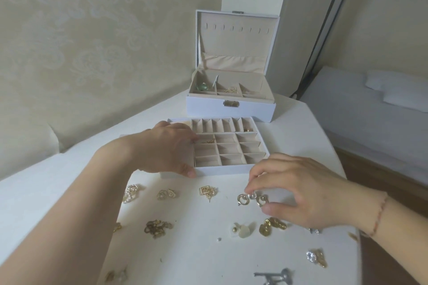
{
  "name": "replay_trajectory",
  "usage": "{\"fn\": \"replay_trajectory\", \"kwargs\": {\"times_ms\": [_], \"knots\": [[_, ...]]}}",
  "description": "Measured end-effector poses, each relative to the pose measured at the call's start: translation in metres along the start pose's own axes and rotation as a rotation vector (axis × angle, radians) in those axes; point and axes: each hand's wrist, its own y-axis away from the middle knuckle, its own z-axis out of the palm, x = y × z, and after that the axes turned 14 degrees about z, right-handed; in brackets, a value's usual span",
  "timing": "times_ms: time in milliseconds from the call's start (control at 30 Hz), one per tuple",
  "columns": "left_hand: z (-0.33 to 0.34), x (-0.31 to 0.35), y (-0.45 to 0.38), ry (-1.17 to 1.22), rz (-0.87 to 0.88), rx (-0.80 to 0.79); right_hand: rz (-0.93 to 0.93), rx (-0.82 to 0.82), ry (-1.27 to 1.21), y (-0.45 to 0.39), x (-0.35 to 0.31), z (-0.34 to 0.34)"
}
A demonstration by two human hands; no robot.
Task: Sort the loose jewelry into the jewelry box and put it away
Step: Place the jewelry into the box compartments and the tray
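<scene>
A white jewelry box (229, 105) stands open at the back of the white table (196, 238), its lid upright. In front of it lies its removed divider tray (231, 168) with many small compartments. My left hand (166, 148) grips the tray's left front corner, thumb on the front wall, fingers reaching into a compartment. My right hand (298, 190) hovers over a pair of gold ring-shaped earrings (251, 199) and pinches them with its fingertips. Several more gold and pearl earrings lie scattered on the table.
Loose pieces include pearl hoops (129, 193), a gold square pair (207, 192), a dark gold cluster (157, 228), a crystal piece (316, 258) and a metal key (273, 275). The table's right edge drops off to the floor. A wall runs along the left.
</scene>
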Motion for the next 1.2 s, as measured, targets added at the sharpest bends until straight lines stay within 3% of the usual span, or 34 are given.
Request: {"fn": "replay_trajectory", "kwargs": {"times_ms": [133,333,633,1033,1200], "knots": [[0.000,0.000,-0.001,-0.014,0.006,-0.016,0.013,0.094,-0.046,-0.007,0.002,0.015],[-0.001,0.001,-0.001,-0.029,0.008,-0.018,0.100,0.091,-0.179,-0.014,0.015,0.019],[0.000,0.000,0.000,-0.025,0.004,-0.022,0.184,-0.013,-0.341,0.002,0.004,0.013],[0.001,-0.002,0.000,-0.007,0.002,-0.020,0.056,0.064,-0.139,-0.011,0.012,0.026],[0.001,-0.002,0.001,-0.012,0.006,-0.017,0.114,0.075,-0.186,-0.010,0.021,0.029]]}}
